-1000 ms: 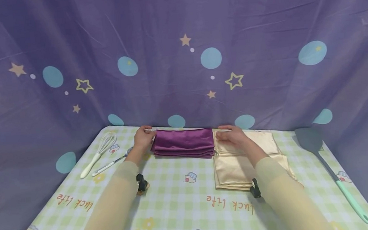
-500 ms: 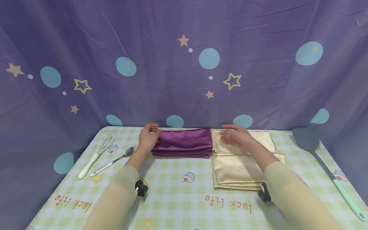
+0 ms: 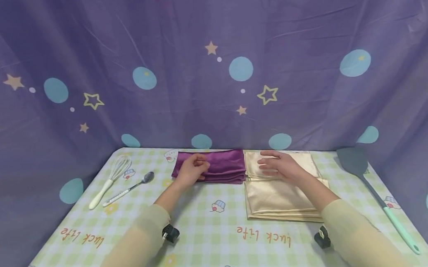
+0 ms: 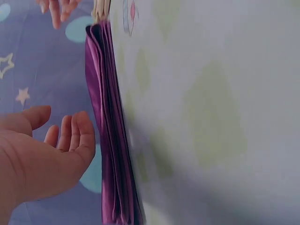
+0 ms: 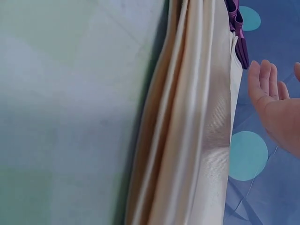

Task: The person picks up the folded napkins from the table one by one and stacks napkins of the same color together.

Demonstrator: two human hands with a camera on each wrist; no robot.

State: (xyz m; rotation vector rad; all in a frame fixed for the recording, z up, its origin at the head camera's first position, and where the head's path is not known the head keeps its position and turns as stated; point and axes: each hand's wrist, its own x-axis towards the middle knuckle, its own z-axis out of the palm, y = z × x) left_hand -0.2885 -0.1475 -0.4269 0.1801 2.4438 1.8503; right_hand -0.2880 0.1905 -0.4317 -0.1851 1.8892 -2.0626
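Note:
A stack of folded purple satin cloth (image 3: 223, 161) lies at the back middle of the table. My left hand (image 3: 193, 170) hovers over its left part, fingers loosely bent and holding nothing; the left wrist view shows a gap between this hand (image 4: 51, 154) and the purple stack (image 4: 110, 140). To the right are two folded cream satin stacks, a back one (image 3: 305, 162) and a front one (image 3: 278, 199). Above the back cream stack is my right hand (image 3: 283, 166), relaxed and holding nothing. In the right wrist view, that hand (image 5: 279, 108) is apart from the cream layers (image 5: 187, 122).
A whisk (image 3: 111, 180) and a spoon (image 3: 130, 190) lie on the left side of the checked tablecloth (image 3: 203, 242). Along the right edge lies a spatula (image 3: 375, 196) with a grey blade and mint handle. A purple curtain (image 3: 182, 106) hangs behind the table.
My left hand has moved from the purple stack's left edge rightward and toward me, over the stack. The right hand has shifted slightly right and toward me. The stacks stay in place.

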